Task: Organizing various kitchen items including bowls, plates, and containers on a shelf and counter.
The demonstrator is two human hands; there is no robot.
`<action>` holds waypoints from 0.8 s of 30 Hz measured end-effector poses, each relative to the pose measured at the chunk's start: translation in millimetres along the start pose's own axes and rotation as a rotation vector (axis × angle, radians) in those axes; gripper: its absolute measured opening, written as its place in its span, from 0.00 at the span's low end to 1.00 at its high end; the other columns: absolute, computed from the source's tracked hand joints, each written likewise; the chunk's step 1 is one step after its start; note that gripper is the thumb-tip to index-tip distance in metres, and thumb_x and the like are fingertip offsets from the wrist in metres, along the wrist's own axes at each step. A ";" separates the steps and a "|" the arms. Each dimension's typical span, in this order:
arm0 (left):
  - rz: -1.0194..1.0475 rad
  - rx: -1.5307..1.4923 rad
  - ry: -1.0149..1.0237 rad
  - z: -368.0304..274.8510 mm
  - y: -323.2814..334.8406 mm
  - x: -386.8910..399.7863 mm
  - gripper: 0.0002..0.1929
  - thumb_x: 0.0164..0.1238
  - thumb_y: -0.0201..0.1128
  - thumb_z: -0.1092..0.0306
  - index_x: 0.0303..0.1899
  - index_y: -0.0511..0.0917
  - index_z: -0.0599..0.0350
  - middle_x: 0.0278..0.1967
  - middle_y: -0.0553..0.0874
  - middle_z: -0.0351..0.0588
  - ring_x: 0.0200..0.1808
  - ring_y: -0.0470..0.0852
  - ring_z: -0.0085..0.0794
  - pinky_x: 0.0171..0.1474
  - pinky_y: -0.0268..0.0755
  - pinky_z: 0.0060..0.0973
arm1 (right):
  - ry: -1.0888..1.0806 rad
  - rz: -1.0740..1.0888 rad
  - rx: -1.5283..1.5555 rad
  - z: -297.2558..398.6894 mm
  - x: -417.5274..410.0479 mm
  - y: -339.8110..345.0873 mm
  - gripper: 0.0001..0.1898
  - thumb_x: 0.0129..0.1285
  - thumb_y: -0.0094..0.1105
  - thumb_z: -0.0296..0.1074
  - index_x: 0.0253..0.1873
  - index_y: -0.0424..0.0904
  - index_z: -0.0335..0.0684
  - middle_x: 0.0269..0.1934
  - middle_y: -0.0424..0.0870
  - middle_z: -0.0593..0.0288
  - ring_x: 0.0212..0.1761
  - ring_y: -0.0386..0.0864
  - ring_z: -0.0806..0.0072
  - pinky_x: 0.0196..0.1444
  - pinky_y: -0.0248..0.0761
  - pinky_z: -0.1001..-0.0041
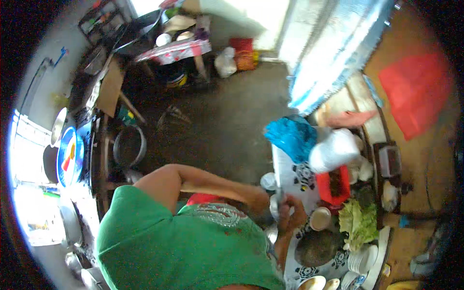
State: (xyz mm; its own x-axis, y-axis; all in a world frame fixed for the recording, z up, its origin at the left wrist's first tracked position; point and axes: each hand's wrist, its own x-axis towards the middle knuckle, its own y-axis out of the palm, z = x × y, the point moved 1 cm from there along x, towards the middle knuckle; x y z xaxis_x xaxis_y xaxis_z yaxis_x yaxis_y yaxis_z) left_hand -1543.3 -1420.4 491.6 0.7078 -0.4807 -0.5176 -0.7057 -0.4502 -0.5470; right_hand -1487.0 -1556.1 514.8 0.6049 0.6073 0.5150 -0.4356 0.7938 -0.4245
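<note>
My left hand [261, 200] reaches across my body to the near edge of a table [290, 174] with a black-and-white patterned cover. Close beside it, my right hand [294, 213] has bent fingers. A pale, blurred object [274, 206] lies between the hands; its kind, and which hand holds it, cannot be made out. A small whitish container [268, 181] sits just above them in view. Right of my right hand is a cream bowl [320, 219]. Below that bowl lies a round, dark board [315, 248], and leafy lettuce [359, 223] rests farther across the table.
A red plastic basket [333, 185], white plastic bag [335, 150] and blue plastic bag [293, 137] crowd the table's upper part. Stacked white plates [362, 259] stand at lower right. Leftward, a blue basin [70, 157] rests on a counter. A light curtain [333, 50] hangs beyond the table.
</note>
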 end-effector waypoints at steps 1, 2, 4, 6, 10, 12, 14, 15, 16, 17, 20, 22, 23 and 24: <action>-0.066 -0.094 -0.031 70.0 26.8 11.3 0.16 0.52 0.63 0.53 0.30 0.79 0.59 0.28 0.82 0.53 0.31 0.80 0.47 0.35 0.72 0.40 | 0.017 -0.021 0.033 11.3 21.1 30.7 0.14 0.61 0.54 0.41 0.40 0.80 0.34 0.25 0.79 0.60 0.22 0.74 0.75 0.25 0.67 0.78; -0.134 -0.187 -0.063 134.8 53.6 18.9 0.15 0.57 0.59 0.55 0.32 0.80 0.59 0.31 0.83 0.54 0.35 0.82 0.49 0.37 0.74 0.40 | 0.036 -0.041 0.067 22.3 35.0 57.0 0.13 0.61 0.54 0.39 0.40 0.80 0.35 0.25 0.79 0.60 0.22 0.75 0.74 0.26 0.68 0.77; -0.176 -0.069 -0.091 134.3 8.2 -49.3 0.16 0.57 0.59 0.54 0.34 0.80 0.59 0.32 0.83 0.54 0.35 0.82 0.49 0.37 0.74 0.41 | 0.064 0.029 0.054 10.4 51.0 95.6 0.11 0.60 0.55 0.36 0.41 0.80 0.35 0.26 0.79 0.59 0.22 0.75 0.73 0.27 0.68 0.77; -0.248 0.056 -0.158 156.8 -13.9 -102.6 0.17 0.58 0.59 0.54 0.36 0.79 0.59 0.32 0.83 0.55 0.35 0.82 0.50 0.36 0.74 0.42 | 0.057 0.113 0.078 12.6 74.7 139.4 0.10 0.58 0.56 0.33 0.41 0.80 0.36 0.26 0.80 0.59 0.23 0.75 0.73 0.27 0.69 0.76; -0.493 -0.113 -0.149 214.3 -21.6 -143.2 0.18 0.60 0.58 0.53 0.39 0.79 0.60 0.33 0.83 0.57 0.35 0.81 0.53 0.37 0.73 0.43 | 0.075 0.413 0.086 7.7 111.1 199.7 0.17 0.52 0.60 0.26 0.49 0.78 0.35 0.30 0.81 0.57 0.24 0.76 0.76 0.28 0.70 0.78; -0.491 -0.196 -0.148 237.3 -31.3 -158.0 0.18 0.60 0.58 0.52 0.39 0.79 0.60 0.33 0.83 0.58 0.35 0.81 0.53 0.37 0.73 0.43 | 0.215 0.578 -0.013 -1.6 132.5 224.5 0.28 0.50 0.64 0.30 0.59 0.71 0.36 0.34 0.81 0.56 0.26 0.77 0.76 0.29 0.70 0.78; -0.530 -0.355 0.021 254.1 -46.5 -169.0 0.17 0.64 0.56 0.54 0.46 0.76 0.55 0.38 0.84 0.55 0.40 0.81 0.50 0.41 0.73 0.43 | 0.170 0.663 -0.108 -30.7 147.1 242.2 0.40 0.47 0.67 0.34 0.67 0.60 0.38 0.39 0.81 0.54 0.29 0.78 0.73 0.33 0.72 0.76; -0.515 -0.388 -0.059 272.4 -48.0 -168.0 0.19 0.61 0.58 0.51 0.37 0.78 0.61 0.32 0.83 0.57 0.36 0.80 0.53 0.38 0.72 0.42 | 0.241 0.707 -0.096 -34.6 159.7 253.5 0.41 0.47 0.67 0.34 0.68 0.58 0.38 0.41 0.80 0.52 0.32 0.79 0.71 0.35 0.73 0.75; -0.525 -0.387 -0.063 286.7 -61.0 -176.6 0.19 0.61 0.58 0.51 0.37 0.78 0.61 0.32 0.83 0.57 0.36 0.80 0.53 0.38 0.72 0.42 | 0.316 0.744 -0.088 -41.6 173.4 262.6 0.43 0.47 0.68 0.35 0.69 0.55 0.38 0.44 0.80 0.49 0.35 0.80 0.68 0.38 0.73 0.74; -0.582 -0.397 -0.099 301.8 -72.5 -188.4 0.19 0.62 0.56 0.51 0.38 0.78 0.60 0.34 0.83 0.57 0.37 0.80 0.52 0.39 0.71 0.42 | 0.336 0.831 -0.149 -62.7 183.3 272.9 0.44 0.47 0.69 0.38 0.69 0.54 0.38 0.48 0.78 0.45 0.41 0.81 0.61 0.43 0.73 0.69; -0.708 -0.411 -0.251 343.1 -101.8 -223.1 0.20 0.62 0.54 0.50 0.41 0.77 0.60 0.36 0.83 0.57 0.40 0.80 0.52 0.43 0.71 0.43 | 0.338 1.126 -0.283 -104.9 240.2 306.6 0.43 0.48 0.69 0.41 0.68 0.55 0.36 0.50 0.77 0.41 0.48 0.79 0.54 0.47 0.72 0.66; -0.772 -0.412 -0.381 378.0 -128.5 -254.1 0.21 0.62 0.54 0.50 0.44 0.77 0.59 0.38 0.83 0.57 0.41 0.80 0.52 0.45 0.71 0.43 | 0.271 1.210 -0.304 -129.3 300.7 338.4 0.41 0.48 0.69 0.44 0.64 0.61 0.33 0.50 0.77 0.39 0.50 0.77 0.51 0.52 0.70 0.64; -0.803 -0.434 -0.453 391.7 -143.5 -270.9 0.22 0.62 0.53 0.49 0.46 0.77 0.59 0.39 0.82 0.57 0.43 0.79 0.52 0.47 0.71 0.43 | 0.230 1.229 -0.332 -137.7 336.8 358.0 0.40 0.48 0.67 0.48 0.63 0.63 0.34 0.51 0.76 0.40 0.52 0.75 0.50 0.54 0.68 0.62; -0.837 -0.456 -0.528 403.8 -159.5 -288.0 0.23 0.62 0.53 0.48 0.47 0.76 0.58 0.41 0.82 0.57 0.45 0.79 0.52 0.49 0.70 0.43 | 0.183 1.250 -0.359 -142.6 370.8 381.2 0.39 0.49 0.65 0.52 0.62 0.64 0.34 0.52 0.76 0.41 0.54 0.74 0.49 0.56 0.67 0.60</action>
State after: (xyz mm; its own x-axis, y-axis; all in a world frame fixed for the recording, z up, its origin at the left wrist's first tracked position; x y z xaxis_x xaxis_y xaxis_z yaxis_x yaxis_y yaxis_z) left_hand -1622.5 -906.3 462.2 0.8157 0.4434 -0.3716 0.1387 -0.7735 -0.6184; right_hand -1333.7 -1032.9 437.7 0.0184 0.8856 -0.4642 -0.5808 -0.3684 -0.7259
